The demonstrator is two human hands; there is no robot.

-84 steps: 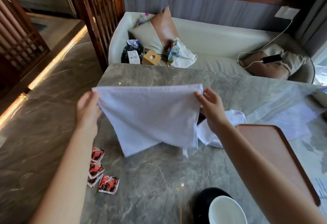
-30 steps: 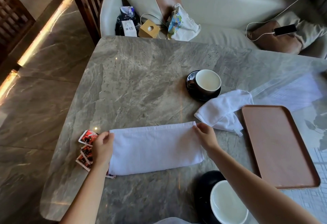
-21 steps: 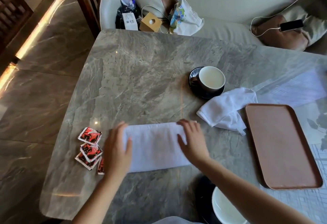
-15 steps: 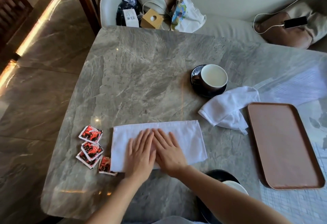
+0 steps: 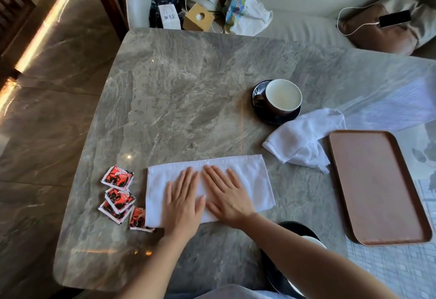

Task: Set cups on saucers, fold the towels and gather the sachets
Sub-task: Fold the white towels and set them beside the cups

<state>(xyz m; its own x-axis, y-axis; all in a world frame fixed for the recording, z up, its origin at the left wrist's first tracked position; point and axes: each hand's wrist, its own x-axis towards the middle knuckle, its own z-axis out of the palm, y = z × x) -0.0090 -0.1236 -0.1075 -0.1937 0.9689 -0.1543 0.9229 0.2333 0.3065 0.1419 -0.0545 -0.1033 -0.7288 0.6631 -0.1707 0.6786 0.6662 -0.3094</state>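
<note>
A white towel (image 5: pixel 254 180), folded into a long rectangle, lies flat near the front of the grey marble table (image 5: pixel 188 91). My left hand (image 5: pixel 182 202) and my right hand (image 5: pixel 226 194) rest side by side on its middle, palms down with fingers spread. Several red sachets (image 5: pixel 118 192) lie just left of the towel; one is partly under its corner. A crumpled second white towel (image 5: pixel 304 138) sits to the right. A dark cup (image 5: pixel 282 96) stands on a dark saucer (image 5: pixel 273 119) behind it. Another cup and saucer (image 5: pixel 304 235) are mostly hidden by my right forearm.
A brown rectangular tray (image 5: pixel 377 185) lies at the right side of the table. A pale sofa (image 5: pixel 295 22) behind the table holds bags, a small cardboard box (image 5: pixel 198 16), cushions and a phone (image 5: pixel 395 18) on a cable. The table's left edge drops to a marble floor.
The towel was held up in the air, then laid on the table folded. My hands moved from its ends to its middle and now press it flat.
</note>
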